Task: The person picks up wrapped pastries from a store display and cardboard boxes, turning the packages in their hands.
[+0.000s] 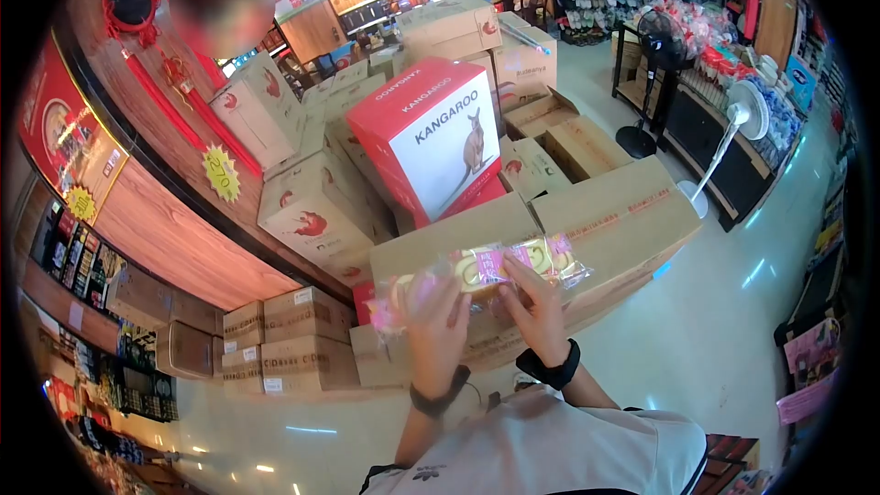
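Note:
A clear plastic package with pink labels and pale yellow pieces point(467, 269) lies across the near edge of a large cardboard carton point(605, 220). My left hand point(434, 316) is at its left part, blurred, so what its fingers hold cannot be made out. The fingers of my right hand point(534, 304) are apart and touch the package near its middle, thumb below and fingertips on top. Both wrists wear dark bands. Behind the package stands a red and white box with a kangaroo picture point(445, 142), tilted on other boxes.
Brown cartons point(321, 206) are piled beyond and to the left. More cartons point(307, 362) stand on the floor at the lower left. A white fan point(747, 110) and a black fan point(653, 46) stand at the right near a goods table. A person's blurred head appears at the top left.

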A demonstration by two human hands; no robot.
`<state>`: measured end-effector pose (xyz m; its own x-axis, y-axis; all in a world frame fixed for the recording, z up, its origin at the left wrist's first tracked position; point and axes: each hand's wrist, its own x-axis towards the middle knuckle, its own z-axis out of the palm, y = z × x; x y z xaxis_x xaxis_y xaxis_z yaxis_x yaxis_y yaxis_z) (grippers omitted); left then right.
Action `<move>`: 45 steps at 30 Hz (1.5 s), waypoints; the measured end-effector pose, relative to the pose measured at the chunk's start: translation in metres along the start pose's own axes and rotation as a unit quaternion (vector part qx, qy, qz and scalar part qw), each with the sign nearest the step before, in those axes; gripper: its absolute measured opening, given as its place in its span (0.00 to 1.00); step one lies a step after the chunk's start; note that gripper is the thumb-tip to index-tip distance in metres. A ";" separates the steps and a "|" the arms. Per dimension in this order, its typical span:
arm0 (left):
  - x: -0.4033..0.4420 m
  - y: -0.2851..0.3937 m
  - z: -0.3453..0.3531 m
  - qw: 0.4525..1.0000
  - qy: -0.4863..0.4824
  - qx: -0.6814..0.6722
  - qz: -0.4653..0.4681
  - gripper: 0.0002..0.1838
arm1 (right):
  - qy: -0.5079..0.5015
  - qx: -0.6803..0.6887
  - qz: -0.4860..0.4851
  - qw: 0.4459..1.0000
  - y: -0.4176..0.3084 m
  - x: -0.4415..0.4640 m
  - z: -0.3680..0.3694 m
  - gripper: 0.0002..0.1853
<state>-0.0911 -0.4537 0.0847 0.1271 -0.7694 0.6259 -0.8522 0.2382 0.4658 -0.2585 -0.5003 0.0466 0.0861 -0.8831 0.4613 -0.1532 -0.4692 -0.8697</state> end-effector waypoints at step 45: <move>-0.156 0.080 -0.126 0.944 0.215 0.129 -0.214 0.12 | -0.235 0.203 -0.051 0.949 -0.069 -0.076 0.019 0.13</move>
<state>-0.1154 -0.2400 0.1033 0.6352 -0.4373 0.6366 -0.7641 -0.2359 0.6004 -0.2357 -0.4011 0.0682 0.5248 -0.6890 0.4999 0.2633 -0.4271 -0.8650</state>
